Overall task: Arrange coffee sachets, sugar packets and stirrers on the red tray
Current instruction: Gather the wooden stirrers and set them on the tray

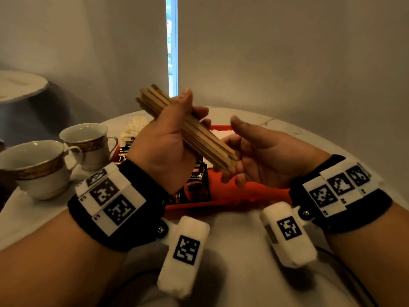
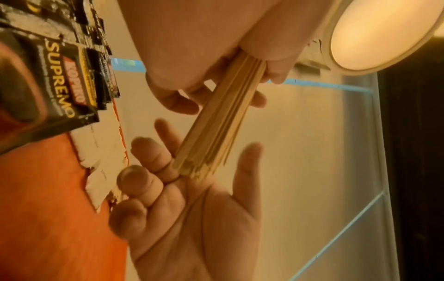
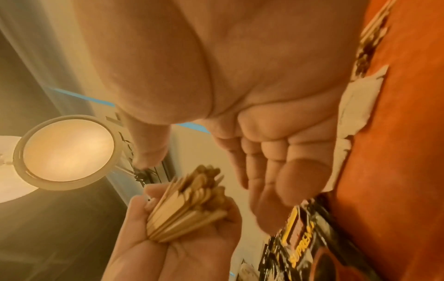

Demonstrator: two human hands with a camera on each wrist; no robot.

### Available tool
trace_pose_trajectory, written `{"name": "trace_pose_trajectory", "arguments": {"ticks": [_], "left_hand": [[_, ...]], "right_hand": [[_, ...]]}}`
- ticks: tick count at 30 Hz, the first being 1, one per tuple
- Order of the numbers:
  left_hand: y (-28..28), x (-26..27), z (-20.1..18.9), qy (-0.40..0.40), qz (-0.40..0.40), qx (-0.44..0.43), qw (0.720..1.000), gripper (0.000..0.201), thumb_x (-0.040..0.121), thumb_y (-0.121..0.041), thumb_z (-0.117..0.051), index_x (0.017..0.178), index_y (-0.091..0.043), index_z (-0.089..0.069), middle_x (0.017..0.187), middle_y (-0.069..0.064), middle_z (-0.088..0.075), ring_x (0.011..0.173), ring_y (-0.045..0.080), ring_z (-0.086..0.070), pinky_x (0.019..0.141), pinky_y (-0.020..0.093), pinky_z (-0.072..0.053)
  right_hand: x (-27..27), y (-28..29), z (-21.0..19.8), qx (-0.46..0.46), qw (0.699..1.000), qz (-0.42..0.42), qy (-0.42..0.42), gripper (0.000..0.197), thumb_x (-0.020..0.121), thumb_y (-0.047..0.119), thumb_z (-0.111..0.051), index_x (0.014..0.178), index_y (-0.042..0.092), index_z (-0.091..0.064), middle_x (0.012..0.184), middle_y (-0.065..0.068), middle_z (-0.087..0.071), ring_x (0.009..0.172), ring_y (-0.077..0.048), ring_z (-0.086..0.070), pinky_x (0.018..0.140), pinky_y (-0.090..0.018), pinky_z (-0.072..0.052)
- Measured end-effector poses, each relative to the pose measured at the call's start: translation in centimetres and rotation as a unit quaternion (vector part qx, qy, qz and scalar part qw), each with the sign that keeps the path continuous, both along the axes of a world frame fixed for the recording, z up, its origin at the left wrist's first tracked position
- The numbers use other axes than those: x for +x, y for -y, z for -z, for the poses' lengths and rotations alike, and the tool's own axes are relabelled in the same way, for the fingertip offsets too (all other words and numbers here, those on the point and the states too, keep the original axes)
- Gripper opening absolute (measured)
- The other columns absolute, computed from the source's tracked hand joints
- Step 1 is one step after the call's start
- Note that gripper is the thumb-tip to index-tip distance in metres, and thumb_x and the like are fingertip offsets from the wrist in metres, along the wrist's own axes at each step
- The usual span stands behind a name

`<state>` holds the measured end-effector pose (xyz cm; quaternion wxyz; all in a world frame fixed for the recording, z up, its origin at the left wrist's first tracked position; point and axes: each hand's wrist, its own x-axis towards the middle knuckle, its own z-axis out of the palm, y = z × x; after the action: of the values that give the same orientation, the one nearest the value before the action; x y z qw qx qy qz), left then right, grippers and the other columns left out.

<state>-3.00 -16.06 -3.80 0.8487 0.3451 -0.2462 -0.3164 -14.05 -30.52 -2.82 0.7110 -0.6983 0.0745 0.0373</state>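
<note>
Far to my left on the white marble tabletop (image 1: 26, 216) stand two white porcelain teacups with gold-patterned rims, the nearer one (image 1: 35, 167) just beside the farther one (image 1: 88, 144). Behind them lies a loose heap of pale paper packets (image 1: 135, 127) (too blurred for me to read).

My left hand (image 1: 164, 140) is raised above the tray, fingers and thumb curled round a thick bundle of flat wooden stirrers (image 1: 188, 127). The bundle tilts, its far end up and to the left, its near end down and to the right.

Under my hands sits the red plastic tray (image 1: 243, 193). On its left part lie black coffee sachets with yellow lettering (image 2: 55, 79), overlapping one another in a row. Right of them, along the tray's far side, lie white paper sugar packets (image 2: 100, 152).

My right hand (image 1: 265, 156) is held palm up with its fingers relaxed and spread, gripping nothing. The lower end of the stirrer bundle touches it near the base of the fingers, as the left wrist view shows. Both wrists wear black bands carrying white blocks with black-and-white square markers (image 1: 112, 196).
</note>
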Motion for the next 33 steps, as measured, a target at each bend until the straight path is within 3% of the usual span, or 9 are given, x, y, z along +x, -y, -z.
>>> {"name": "trace_pose_trajectory", "arguments": {"ticks": [3,7,10,14,17,19,25,30,33], "left_hand": [[-0.2,0.7,0.1,0.019,-0.041,0.014,0.999,0.032,0.082,-0.046,-0.065,0.061,-0.023,-0.071,0.081,-0.005,-0.069,0.088,0.018,-0.058,0.084,0.04,-0.051],[-0.2,0.2,0.4,0.041,-0.021,0.033,0.998,0.027,0.076,-0.048,-0.066,0.069,-0.021,-0.071,0.083,-0.003,-0.067,0.083,0.018,-0.06,0.077,0.04,-0.054],[-0.3,0.0,0.4,0.057,-0.002,0.019,0.998,0.023,0.078,-0.043,-0.067,0.072,-0.021,-0.068,0.077,-0.001,-0.063,0.073,0.017,-0.063,0.076,0.04,-0.055],[-0.2,-0.3,0.5,0.083,-0.03,0.019,0.996,0.024,0.074,-0.035,-0.07,0.089,-0.019,-0.061,0.074,-0.002,-0.067,0.077,0.018,-0.065,0.078,0.041,-0.055],[-0.2,-0.5,0.5,0.097,-0.026,0.006,0.995,0.019,0.073,-0.029,-0.07,0.084,-0.018,-0.06,0.073,-0.001,-0.067,0.083,0.021,-0.069,0.075,0.041,-0.058],[-0.3,-0.5,0.6,0.101,-0.009,-0.001,0.995,0.018,0.075,-0.025,-0.073,0.082,-0.017,-0.059,0.074,0.0,-0.067,0.082,0.022,-0.07,0.074,0.041,-0.059],[-0.4,-0.4,1.0,0.162,0.013,0.033,0.986,0.007,0.078,-0.02,-0.069,0.082,-0.018,-0.063,0.082,0.004,-0.072,0.086,0.021,-0.07,0.083,0.045,-0.053],[-0.1,-0.2,1.2,0.165,-0.045,0.08,0.982,0.019,0.084,-0.038,-0.067,0.068,-0.028,-0.071,0.076,-0.002,-0.069,0.081,0.022,-0.065,0.097,0.06,-0.051],[-0.1,0.3,0.9,0.129,-0.065,0.06,0.988,0.033,0.091,-0.038,-0.064,0.06,-0.029,-0.071,0.071,-0.004,-0.065,0.068,0.018,-0.061,0.087,0.053,-0.05]], "right_hand": [[0.1,-0.7,0.4,0.005,0.999,-0.035,-0.007,0.053,0.069,0.046,-0.085,0.109,0.016,-0.069,0.095,-0.014,-0.067,0.07,-0.023,-0.063,0.054,-0.025,-0.049],[0.6,-1.8,0.7,-0.054,0.998,0.023,0.014,0.032,0.076,0.019,-0.08,0.103,0.011,-0.065,0.071,-0.007,-0.058,0.049,-0.016,-0.041,0.044,-0.022,-0.031],[0.5,-1.8,0.6,-0.079,0.996,0.043,0.028,0.039,0.074,0.021,-0.081,0.109,0.009,-0.066,0.064,-0.006,-0.054,0.045,-0.016,-0.035,0.043,-0.024,-0.028],[0.3,-1.8,0.4,-0.097,0.995,0.033,0.014,0.036,0.075,0.024,-0.076,0.105,0.008,-0.064,0.063,-0.005,-0.045,0.047,-0.017,-0.032,0.046,-0.028,-0.026],[0.4,-2.1,0.7,-0.067,0.997,0.035,0.012,0.01,0.088,0.012,-0.069,0.097,0.013,-0.063,0.057,-0.003,-0.045,0.042,-0.015,-0.032,0.044,-0.024,-0.025],[0.4,-2.1,0.9,-0.047,0.998,0.042,0.004,0.01,0.093,0.007,-0.063,0.098,0.014,-0.064,0.055,-0.003,-0.046,0.04,-0.015,-0.031,0.043,-0.023,-0.025],[0.1,-2.0,0.6,-0.034,0.999,0.028,0.005,0.006,0.081,0.016,-0.069,0.079,0.022,-0.07,0.056,-0.004,-0.045,0.041,-0.015,-0.029,0.044,-0.022,-0.022],[0.2,-2.2,0.6,-0.028,0.999,0.011,-0.011,0.006,0.076,0.024,-0.077,0.078,0.023,-0.071,0.06,-0.004,-0.05,0.041,-0.012,-0.037,0.041,-0.021,-0.027],[0.5,-1.5,1.0,0.042,0.999,0.021,-0.023,0.056,0.063,0.047,-0.085,0.103,0.013,-0.068,0.078,-0.01,-0.063,0.055,-0.014,-0.056,0.047,-0.021,-0.045]]}}
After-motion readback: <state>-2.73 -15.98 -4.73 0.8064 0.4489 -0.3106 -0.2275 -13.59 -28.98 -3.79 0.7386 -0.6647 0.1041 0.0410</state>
